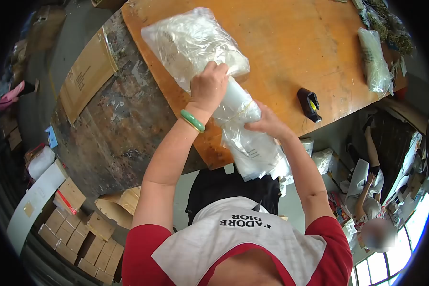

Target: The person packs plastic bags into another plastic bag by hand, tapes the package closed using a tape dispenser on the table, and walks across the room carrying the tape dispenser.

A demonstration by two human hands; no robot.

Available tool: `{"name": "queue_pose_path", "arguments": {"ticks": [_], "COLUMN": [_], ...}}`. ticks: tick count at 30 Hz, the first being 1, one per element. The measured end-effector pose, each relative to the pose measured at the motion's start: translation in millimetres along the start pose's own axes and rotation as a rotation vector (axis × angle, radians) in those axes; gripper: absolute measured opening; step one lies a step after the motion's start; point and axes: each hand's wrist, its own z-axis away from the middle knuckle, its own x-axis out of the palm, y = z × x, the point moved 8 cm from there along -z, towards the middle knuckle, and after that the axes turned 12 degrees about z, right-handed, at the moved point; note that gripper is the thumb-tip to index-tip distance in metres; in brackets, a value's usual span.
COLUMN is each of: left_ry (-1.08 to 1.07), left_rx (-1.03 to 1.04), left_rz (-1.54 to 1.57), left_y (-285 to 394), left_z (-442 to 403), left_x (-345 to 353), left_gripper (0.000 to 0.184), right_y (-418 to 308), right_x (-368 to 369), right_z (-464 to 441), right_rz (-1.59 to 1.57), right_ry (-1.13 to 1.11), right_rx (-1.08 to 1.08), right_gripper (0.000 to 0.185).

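The left hand (209, 86) is curled into a fist where one banded plastic bundle (238, 102), mid-frame, meets one large clear bag (195, 40), upper centre — which it pinches, I can't tell. The right hand (268, 122) clasps the bundle's side; both forearms reach up the frame. One black tool (309, 105) sits right of centre, one clear package (374, 59) upper right.

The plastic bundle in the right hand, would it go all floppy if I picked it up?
The bundle might flop at its lower end, where thin plastic splays out. It may be firmer near the band that seems to go around it. Its shiny surface could feel slippery.
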Motion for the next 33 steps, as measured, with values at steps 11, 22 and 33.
{"name": "queue_pose_path", "arguments": {"ticks": [11, 22, 33], "left_ry": [0.119, 0.346, 0.644], "left_rx": [0.144, -0.038, -0.204], "left_rz": [0.168, 0.02, -0.034], "left_y": [28.4, 12.7, -73.0], "left_z": [102.5, 194.7, 173.7], "left_x": [-117.7, -233.2, -355.8], "left_gripper": [0.013, 0.023, 0.024], "right_y": [-54.6, -111.2, -150.4], "right_x": [107.1, 158.0, 189.1], "right_z": [34.5, 69.6, 98.6], "right_rz": [-0.291, -0.233, -0.043], "right_ry": [-0.131, -0.107, -0.142], "right_rx": [-0.088, -0.287, -0.374], "right_gripper": [0.07, 0.068, 0.072]}}
